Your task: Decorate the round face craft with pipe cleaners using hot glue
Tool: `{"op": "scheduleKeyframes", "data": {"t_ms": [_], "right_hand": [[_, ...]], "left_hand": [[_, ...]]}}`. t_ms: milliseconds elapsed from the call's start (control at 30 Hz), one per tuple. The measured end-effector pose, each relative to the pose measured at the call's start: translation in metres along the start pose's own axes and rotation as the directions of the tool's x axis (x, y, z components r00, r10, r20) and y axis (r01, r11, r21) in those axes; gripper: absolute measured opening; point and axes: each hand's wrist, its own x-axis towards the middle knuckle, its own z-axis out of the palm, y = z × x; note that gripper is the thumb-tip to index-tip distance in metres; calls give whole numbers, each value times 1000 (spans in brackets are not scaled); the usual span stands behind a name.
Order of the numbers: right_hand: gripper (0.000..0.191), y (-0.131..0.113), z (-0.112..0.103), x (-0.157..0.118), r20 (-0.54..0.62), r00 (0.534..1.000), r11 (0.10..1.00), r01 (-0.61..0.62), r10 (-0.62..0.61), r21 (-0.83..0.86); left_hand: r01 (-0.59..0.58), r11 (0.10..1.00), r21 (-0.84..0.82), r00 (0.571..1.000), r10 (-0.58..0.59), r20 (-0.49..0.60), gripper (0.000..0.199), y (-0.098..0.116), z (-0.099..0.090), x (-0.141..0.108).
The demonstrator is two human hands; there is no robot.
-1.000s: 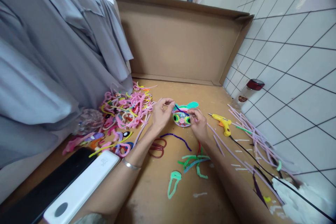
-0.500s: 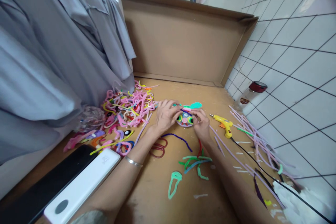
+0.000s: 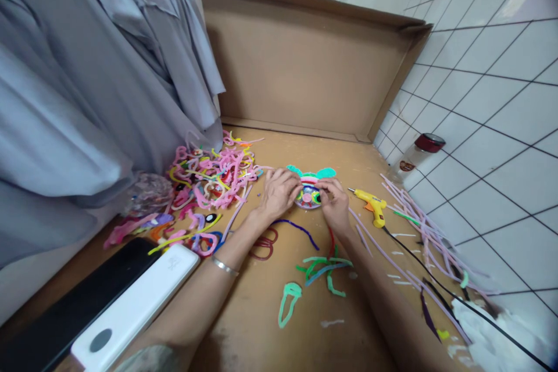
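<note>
White tiles (image 3: 492, 110) rise beside the table (image 3: 248, 325), where a round face (image 3: 307, 199) sits between both hands, its green ears (image 3: 325, 172), pink nose and eyes already in place. Across its brow a blue strip (image 3: 310, 188) looks laid but perhaps unfixed. The left hand (image 3: 279, 192) and right hand (image 3: 335, 200) have fingers drawn nearly together at its ends; whether they grip or only press, I cannot tell. A loose blue stem (image 3: 300, 228) and green pieces (image 3: 325, 270) remain separate, the glue gun (image 3: 371, 204) lying apart. Fingers cover the face's edges and one eye; the left forearm partly hides the scissors (image 3: 267, 246).
</note>
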Motion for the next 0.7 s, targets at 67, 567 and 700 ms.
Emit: {"op": "scheduleKeyframes", "data": {"t_ms": [67,567,700], "right_hand": [[18,0,0,0,1,1000,1000,-3,3,0],[8,-8,-1,-1,-27,999,995,-37,35,-88],[18,-10,-1,-1,8,999,984,35,-34,-172]], "left_hand": [[3,1000,1,1000,-3,0,25,0,1,0],[-6,1000,-16,999,5,-49,25,7,6,-1],[-29,999,-19,996,27,-82,23,7,9,-1]]}}
